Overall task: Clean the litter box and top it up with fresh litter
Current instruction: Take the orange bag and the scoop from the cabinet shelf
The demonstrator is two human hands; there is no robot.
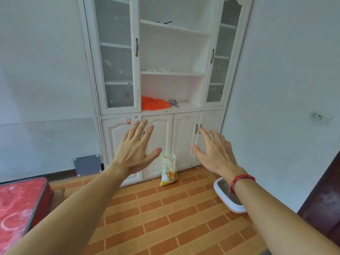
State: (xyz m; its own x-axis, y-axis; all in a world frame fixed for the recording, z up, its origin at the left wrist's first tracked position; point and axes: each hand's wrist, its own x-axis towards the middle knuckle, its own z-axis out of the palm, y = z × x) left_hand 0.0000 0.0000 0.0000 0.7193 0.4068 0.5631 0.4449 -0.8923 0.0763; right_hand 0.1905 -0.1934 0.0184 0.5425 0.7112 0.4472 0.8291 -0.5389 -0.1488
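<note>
White plastic rims the litter box point(216, 187), which sits on the floor just off the right front corner of the cabinet point(185, 144), close to the side wall. The right forearm covers part of its tray, so how soiled the grey litter is cannot be told. Both hands are empty. The left hand point(135, 150) and right hand point(215, 153) are held up in the air before the cabinet's lower doors, with the fingers point(141, 129) spread wide and touching nothing. The box lies low beneath the right wrist, well apart from any fingertip, so a stoop is needed before it can be gripped. The likeliest mishap concerns the bag point(168, 172) of fresh litter. It stands open-topped and leans on the cabinet's middle doors; a snatch at its crumpled mouth, or a foot brushing it, would probably tip it and scatter grains over the tiles. Opening the door behind it could knock it over too. A second risk is the box itself: it is so near the wall that a one-sided lift might tilt it and spill dirty litter. The scoop point(173, 102) rests on the cabinet's open ledge beside an orange sack point(154, 103). Reaching for it over the bag invites a bump.
</note>
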